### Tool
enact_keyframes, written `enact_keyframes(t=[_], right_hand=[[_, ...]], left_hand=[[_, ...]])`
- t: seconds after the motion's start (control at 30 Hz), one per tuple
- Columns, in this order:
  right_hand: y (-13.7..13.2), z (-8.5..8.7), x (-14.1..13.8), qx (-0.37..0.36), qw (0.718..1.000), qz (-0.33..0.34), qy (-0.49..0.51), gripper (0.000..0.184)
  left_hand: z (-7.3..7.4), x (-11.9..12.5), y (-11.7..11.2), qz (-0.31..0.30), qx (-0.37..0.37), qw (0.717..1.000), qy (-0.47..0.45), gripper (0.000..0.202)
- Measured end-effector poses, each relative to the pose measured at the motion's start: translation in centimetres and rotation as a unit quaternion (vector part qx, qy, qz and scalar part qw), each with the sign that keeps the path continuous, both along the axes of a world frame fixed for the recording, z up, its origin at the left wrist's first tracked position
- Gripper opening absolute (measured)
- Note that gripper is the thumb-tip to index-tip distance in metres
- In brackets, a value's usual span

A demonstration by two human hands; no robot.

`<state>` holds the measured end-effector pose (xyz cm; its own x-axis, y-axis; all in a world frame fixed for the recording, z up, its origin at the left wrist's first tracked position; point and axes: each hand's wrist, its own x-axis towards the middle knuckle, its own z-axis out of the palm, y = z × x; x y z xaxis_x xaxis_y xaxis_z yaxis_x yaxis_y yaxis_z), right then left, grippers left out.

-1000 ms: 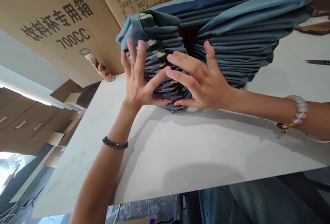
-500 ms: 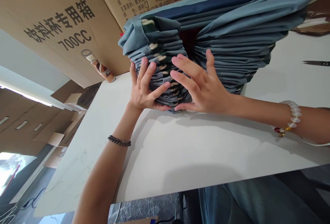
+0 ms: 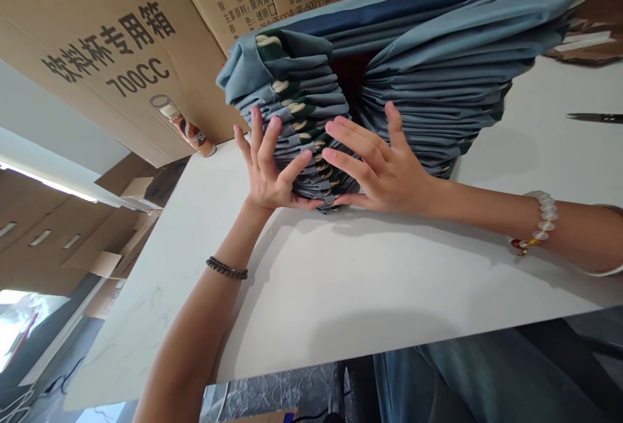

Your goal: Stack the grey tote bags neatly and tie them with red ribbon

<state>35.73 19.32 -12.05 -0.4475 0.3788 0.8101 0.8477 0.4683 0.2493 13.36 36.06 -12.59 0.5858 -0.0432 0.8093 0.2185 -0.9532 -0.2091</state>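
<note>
- Both the left hand (image 3: 267, 180) and right hand (image 3: 389, 173) are spread wide, gripping nothing, fingers at the near-left end of the blue cloth stack (image 3: 413, 79).
- Evening the folded layers seems in hand; the next move probably calls for light, matched pressure.
- Stack rests on the white table (image 3: 341, 287), just far of both palms.

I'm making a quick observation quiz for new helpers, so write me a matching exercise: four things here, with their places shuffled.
1. blue fabric stack
2. dark beaded bracelet
3. pale beaded bracelet
4. orange-brown bottle

A. around the right arm
B. just below the large 700CC lettering
C. around the left arm
D. against the left hand and right hand

Pairs: 1-D; 2-C; 3-A; 4-B
</note>
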Motion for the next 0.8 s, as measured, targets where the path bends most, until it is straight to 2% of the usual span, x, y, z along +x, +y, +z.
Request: enact_keyframes(t=[0.13,0.27,0.37,0.47,0.53,0.6,0.67,0.73,0.8], right_hand=[[0.1,-0.4,-0.8,-0.020,1.000,0.003,0.018,0.089],[0.5,-0.3,-1.3,-0.009,1.000,-0.017,0.020,0.075],[0.9,0.3,-1.2,-0.032,0.999,-0.004,-0.013,0.061],[1.1,1.2,-1.0,-0.066,0.997,0.025,-0.014,0.051],[1.1,1.4,-1.1,-0.063,0.997,0.033,-0.003,0.052],[1.1,1.3,-1.0,-0.023,0.999,0.030,-0.006,0.058],[1.1,0.9,-0.9,0.012,0.999,0.030,-0.024,0.066],[1.1,0.4,-0.6,-0.006,0.999,0.030,-0.034,0.073],[1.1,0.0,-0.4,-0.059,0.998,0.030,-0.021,0.078]], left_hand=[[0.2,0.2,0.3,0.017,-0.024,1.000,0.007,0.096],[-0.1,0.2,-0.1,-0.021,0.015,1.000,-0.004,0.102],[-0.9,0.0,0.0,-0.047,0.041,0.998,-0.013,0.100],[-1.9,-0.5,0.8,-0.021,0.049,0.999,-0.006,0.106],[-2.4,-0.9,1.4,0.024,0.009,1.000,0.004,0.110],[-2.6,-1.2,1.8,0.059,-0.045,0.997,0.015,0.112],[-2.6,-1.3,2.0,0.072,-0.066,0.995,0.024,0.111],[-2.5,-1.4,2.0,0.072,-0.049,0.996,0.029,0.111],[-2.4,-1.4,2.0,0.071,-0.022,0.997,0.029,0.110]])
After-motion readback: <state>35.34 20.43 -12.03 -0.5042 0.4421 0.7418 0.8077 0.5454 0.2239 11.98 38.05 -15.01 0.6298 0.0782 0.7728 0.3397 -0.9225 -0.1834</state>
